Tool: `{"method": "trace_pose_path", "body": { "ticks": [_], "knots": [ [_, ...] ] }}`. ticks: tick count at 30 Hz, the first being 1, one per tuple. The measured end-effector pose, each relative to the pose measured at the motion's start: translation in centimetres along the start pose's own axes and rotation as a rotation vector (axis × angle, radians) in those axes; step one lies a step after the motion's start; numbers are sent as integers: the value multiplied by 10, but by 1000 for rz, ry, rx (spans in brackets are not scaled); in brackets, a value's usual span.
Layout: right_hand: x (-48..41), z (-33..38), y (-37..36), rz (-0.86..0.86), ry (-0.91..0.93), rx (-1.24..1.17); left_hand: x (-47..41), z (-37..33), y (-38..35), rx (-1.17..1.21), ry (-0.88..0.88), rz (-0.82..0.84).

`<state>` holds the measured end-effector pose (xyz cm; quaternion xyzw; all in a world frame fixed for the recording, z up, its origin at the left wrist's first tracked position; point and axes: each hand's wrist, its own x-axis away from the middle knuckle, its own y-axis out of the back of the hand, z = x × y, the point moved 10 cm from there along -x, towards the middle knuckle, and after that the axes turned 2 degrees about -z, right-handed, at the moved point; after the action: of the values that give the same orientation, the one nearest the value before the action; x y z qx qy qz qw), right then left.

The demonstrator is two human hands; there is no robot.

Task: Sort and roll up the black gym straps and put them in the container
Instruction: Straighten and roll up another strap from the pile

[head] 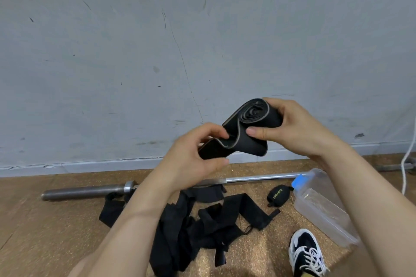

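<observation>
A black strap with a pale edge point(245, 128) is held up in front of the wall, partly wound into a roll at its upper end. My right hand point(290, 128) grips the rolled part, thumb across its front. My left hand point(195, 153) pinches the loose, wavy lower end. On the floor below lies a tangled heap of black straps point(198, 225). A small rolled black wrap with yellow lettering point(278, 194) sits beside a clear plastic container point(319, 204), which lies at the right, partly hidden by my right forearm.
A steel barbell point(94, 190) lies along the foot of the grey wall, behind the heap. A black-and-white shoe point(306, 252) stands at the lower right. A white cable point(405, 164) hangs at the right edge. The floor is brown cork-like matting.
</observation>
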<state>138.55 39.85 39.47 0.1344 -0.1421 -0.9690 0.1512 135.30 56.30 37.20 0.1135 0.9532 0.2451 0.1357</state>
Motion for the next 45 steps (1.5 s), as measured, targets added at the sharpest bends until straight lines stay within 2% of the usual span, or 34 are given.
{"method": "trace_pose_path", "body": {
  "ticks": [4, 7, 10, 15, 18, 19, 22, 23, 26, 29, 31, 34, 37, 39, 42, 43, 45],
  "knots": [
    [0, 0, -5, -20, 2, 59, -5, 0, -15, -429, 10, -4],
    [-4, -6, 10, -193, -15, 209, -9, -7, -16, -636, -11, -42],
    [-4, -16, 30, -374, -81, 355, -1, -28, -30, -764, -183, -92],
    [-4, -23, 32, -461, -123, 511, 14, -57, -37, -994, -400, -184],
    [-3, -22, 36, -506, -132, 575, 18, -68, -43, -852, -484, -115],
    [-2, -23, 36, -509, -134, 595, 17, -66, -45, -774, -432, -67],
    [-2, -22, 35, -509, -124, 645, 11, -33, -49, -521, -84, 93],
    [-2, -21, 36, -510, -114, 657, 11, -25, -49, -453, -23, 114],
    [-4, -18, 33, -470, -94, 628, 13, -21, -42, -376, -19, 112],
    [-8, -23, 35, -389, -129, 451, 9, -8, -19, -346, 25, 40],
    [-7, -23, 31, -298, -151, 250, 4, 17, -5, -376, 124, 29],
    [-2, -21, 14, -128, -194, 28, 0, 57, 3, -359, 279, 63],
    [4, -15, -2, 2, -228, -80, -2, 82, 2, -319, 377, 119],
    [7, -14, -9, 54, -252, -99, 2, 91, -9, -289, 439, 217],
    [10, -15, -14, 98, -267, -86, 8, 92, -21, -383, 436, 341],
    [10, -16, -14, 107, -268, -80, 6, 84, -23, -321, 396, 324],
    [9, -17, -15, 124, -277, -71, 0, 58, -23, 18, 315, 208]
  ]
}}
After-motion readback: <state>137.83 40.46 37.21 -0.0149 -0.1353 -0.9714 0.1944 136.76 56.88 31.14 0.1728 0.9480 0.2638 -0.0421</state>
